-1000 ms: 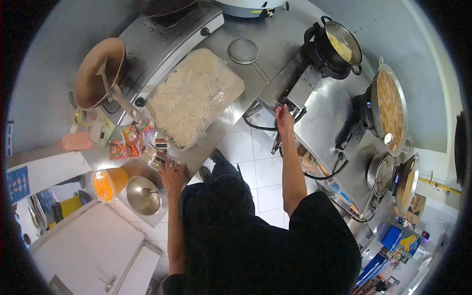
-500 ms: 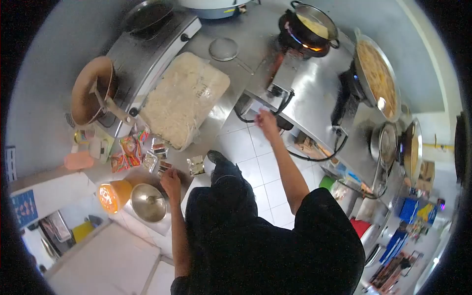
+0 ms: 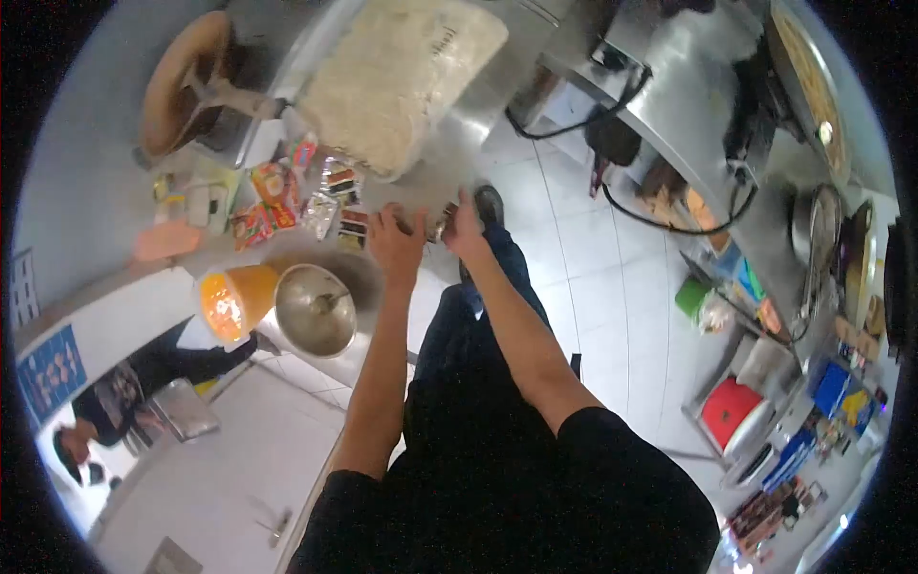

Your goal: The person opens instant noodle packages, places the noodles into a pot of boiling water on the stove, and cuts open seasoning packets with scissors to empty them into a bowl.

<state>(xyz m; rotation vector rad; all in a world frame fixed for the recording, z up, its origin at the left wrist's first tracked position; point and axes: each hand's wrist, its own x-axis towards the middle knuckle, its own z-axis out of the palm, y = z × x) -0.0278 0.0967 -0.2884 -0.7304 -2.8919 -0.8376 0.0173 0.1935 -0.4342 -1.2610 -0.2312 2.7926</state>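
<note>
- We see the red packs (image 3: pixel 270 203) as the largest wrappers, bright with some yellow, lying crumpled left of the left fingers.
- We find smaller sachets just left of the left fingers: a silvery one (image 3: pixel 319 215), and dark, reddish-brown ones (image 3: pixel 353 230) with pale, shiny edges.
- We see the smallest, a dark, glinting packet (image 3: pixel 443 224), between the two hands above the counter (image 3: pixel 449 165); the fingers of the right hand (image 3: pixel 464 230) are closed on it.
- The left hand (image 3: pixel 396 244) faces it with fingers bent and parted; we cannot tell whether they grip anything.
- We lose the far end of the clear bag (image 3: pixel 397 86) of pale food, beyond the left fingers, to the upper edge; the wok (image 3: pixel 811 91), far right of the right fingers, is cut off there too.
- The bowl (image 3: pixel 302 323) and the orange tub (image 3: pixel 227 304), nearer us and left of the left fingers, are plain enough, but blur softens both hands and we cannot read the packet.
- Half a second ago we had the right hand out by the stove, well apart from the left; now its fingers are near the left ones.
- A person (image 3: pixel 105 407) has come into view, far left of the left fingers.
- The left hand has moved right, off the sachets.
</note>
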